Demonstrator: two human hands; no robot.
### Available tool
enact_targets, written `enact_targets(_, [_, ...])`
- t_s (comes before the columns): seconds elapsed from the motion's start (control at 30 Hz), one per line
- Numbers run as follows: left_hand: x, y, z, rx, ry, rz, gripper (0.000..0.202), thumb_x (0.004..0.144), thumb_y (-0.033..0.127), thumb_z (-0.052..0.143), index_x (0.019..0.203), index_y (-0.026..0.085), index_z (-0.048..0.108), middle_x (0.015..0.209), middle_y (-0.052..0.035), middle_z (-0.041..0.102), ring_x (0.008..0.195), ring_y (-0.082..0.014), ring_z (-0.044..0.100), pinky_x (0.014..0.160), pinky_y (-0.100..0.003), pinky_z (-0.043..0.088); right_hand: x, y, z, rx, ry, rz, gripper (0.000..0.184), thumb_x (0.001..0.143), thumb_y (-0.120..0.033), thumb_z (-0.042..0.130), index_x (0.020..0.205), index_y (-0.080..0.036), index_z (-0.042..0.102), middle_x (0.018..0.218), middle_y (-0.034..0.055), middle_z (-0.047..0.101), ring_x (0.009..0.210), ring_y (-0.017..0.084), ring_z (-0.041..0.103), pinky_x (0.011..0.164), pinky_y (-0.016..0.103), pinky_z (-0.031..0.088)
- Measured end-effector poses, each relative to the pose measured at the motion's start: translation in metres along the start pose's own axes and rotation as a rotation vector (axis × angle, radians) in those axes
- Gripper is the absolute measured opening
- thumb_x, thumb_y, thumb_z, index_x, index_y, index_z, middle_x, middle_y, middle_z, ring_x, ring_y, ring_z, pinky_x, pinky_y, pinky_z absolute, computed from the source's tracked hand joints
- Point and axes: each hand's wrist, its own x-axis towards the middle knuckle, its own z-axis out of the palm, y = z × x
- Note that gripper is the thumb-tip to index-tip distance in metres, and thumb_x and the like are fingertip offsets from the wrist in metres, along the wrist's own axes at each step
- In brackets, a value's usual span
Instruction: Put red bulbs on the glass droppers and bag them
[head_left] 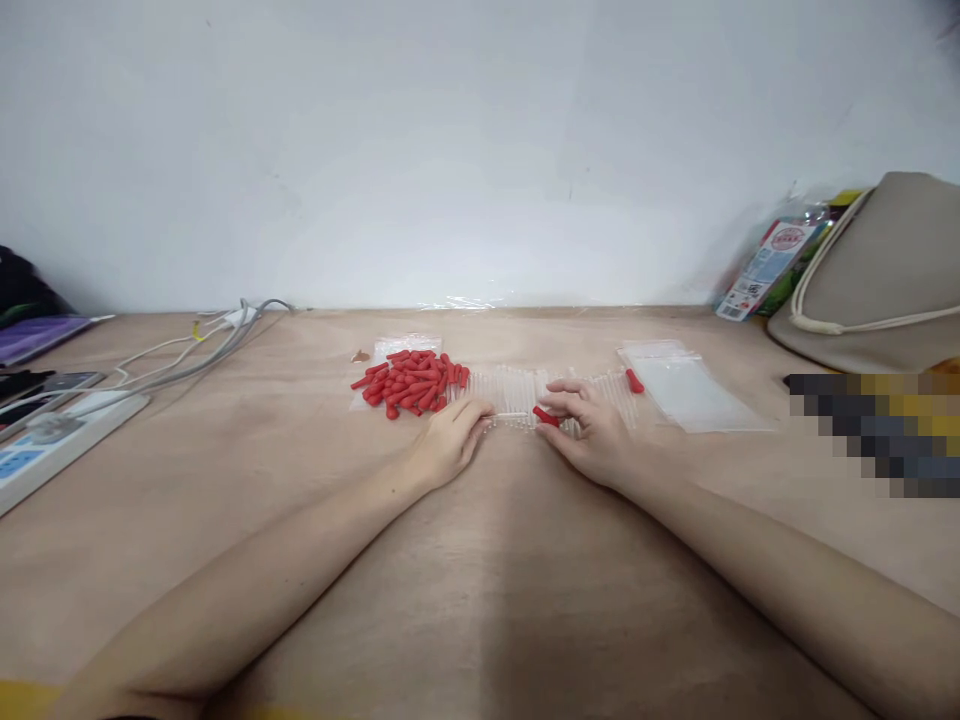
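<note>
My left hand (448, 440) is closed, its fingertips pinching one end of a thin clear dropper tube (511, 414) that points right. Between the thumb and fingers of my right hand (596, 435) is a red rubber dropper bulb (546, 416), a small gap from the tube's free end. Behind both hands lies a row of clear dropper tubes (504, 386), side by side on the table. A heap of red rubber bulbs (409, 383) rests left of the row, partly on a clear plastic bag (405, 343). One single red bulb (634, 381) sits at the row's right end.
Flat clear zip bags (694, 385) lie right of the tubes. A power strip (82, 435) with cables and phones is at the far left. On the right stand a printed package (772, 265) and a grey-beige bag (885, 270). A white wall (480, 150) closes off the back.
</note>
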Motion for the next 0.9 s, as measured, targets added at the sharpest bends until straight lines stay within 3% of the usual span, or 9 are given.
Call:
enact_targets(0.13, [-0.001, -0.001, 0.001, 0.011, -0.007, -0.001, 0.016, 0.089, 0.02, 0.039, 0.096, 0.017, 0.053, 0.087, -0.0055, 0.06, 0.082, -0.0152, 0.057, 0.074, -0.028, 0.047, 0.002, -0.006, -0.003, -0.008, -0.054, -0.062, 0.014, 0.081, -0.022, 0.051, 0.089, -0.022, 0.062, 0.094, 0.0066, 0.06, 0.087, 0.019, 0.059, 0.076, 0.036, 0.05])
enact_targets(0.4, [-0.002, -0.001, 0.0, 0.019, -0.032, 0.057, 0.017, 0.088, 0.017, 0.039, 0.096, 0.015, 0.054, 0.088, -0.0073, 0.061, 0.082, -0.0152, 0.057, 0.072, -0.026, 0.048, 0.002, -0.009, -0.003, 0.099, -0.094, -0.033, 0.015, 0.083, -0.025, 0.049, 0.091, -0.021, 0.062, 0.086, 0.0048, 0.062, 0.075, 0.015, 0.058, 0.064, 0.03, 0.05])
enact_targets(0.6, [-0.003, -0.001, 0.0, 0.066, -0.004, 0.155, 0.022, 0.086, 0.01, 0.038, 0.098, 0.015, 0.055, 0.091, -0.0085, 0.064, 0.082, -0.0149, 0.06, 0.07, -0.024, 0.05, 0.002, -0.011, -0.002, 0.073, -0.116, -0.027, 0.008, 0.082, -0.024, 0.053, 0.084, -0.02, 0.059, 0.077, 0.0025, 0.062, 0.07, 0.014, 0.058, 0.064, 0.028, 0.049])
enact_targets(0.9, [-0.003, 0.0, -0.001, 0.087, 0.002, 0.249, 0.029, 0.081, 0.001, 0.036, 0.097, 0.014, 0.057, 0.092, -0.0092, 0.064, 0.08, -0.0141, 0.06, 0.068, -0.024, 0.051, -0.001, -0.01, -0.002, 0.057, -0.102, -0.182, 0.011, 0.085, -0.021, 0.049, 0.086, -0.019, 0.06, 0.078, 0.0036, 0.063, 0.072, 0.013, 0.059, 0.065, 0.025, 0.048])
